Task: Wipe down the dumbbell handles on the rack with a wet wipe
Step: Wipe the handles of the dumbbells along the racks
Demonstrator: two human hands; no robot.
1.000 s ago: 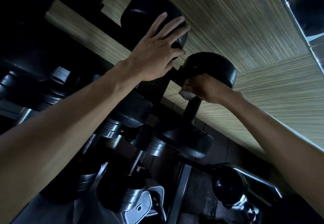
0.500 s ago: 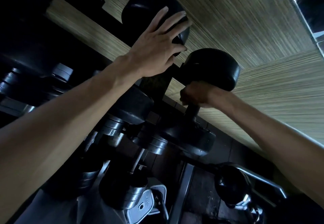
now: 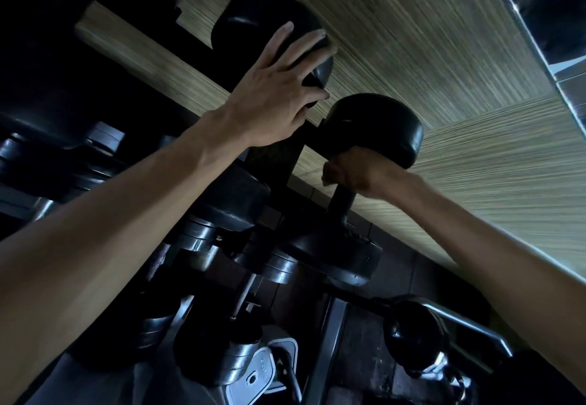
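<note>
A black dumbbell (image 3: pixel 374 125) stands on the dark rack (image 3: pixel 279 157), its handle (image 3: pixel 341 205) running down to a lower head (image 3: pixel 336 255). My right hand (image 3: pixel 355 171) grips the top of that handle just under the upper head; the wet wipe is hidden inside the fist. My left hand (image 3: pixel 279 94) rests with straight, spread fingers on the head of a second black dumbbell (image 3: pixel 253 18) to the left.
Several more dumbbells with chrome collars (image 3: pixel 196 236) fill the lower rack levels. A metal frame bar (image 3: pixel 326 341) runs down the middle. A striped wood-look wall (image 3: pixel 412 40) is behind, and a shiny metal edge (image 3: pixel 532 34) at top right.
My right hand slid up the handle toward the upper head, and the white wipe that showed below the fist is now hidden. My left hand stays on the other dumbbell.
</note>
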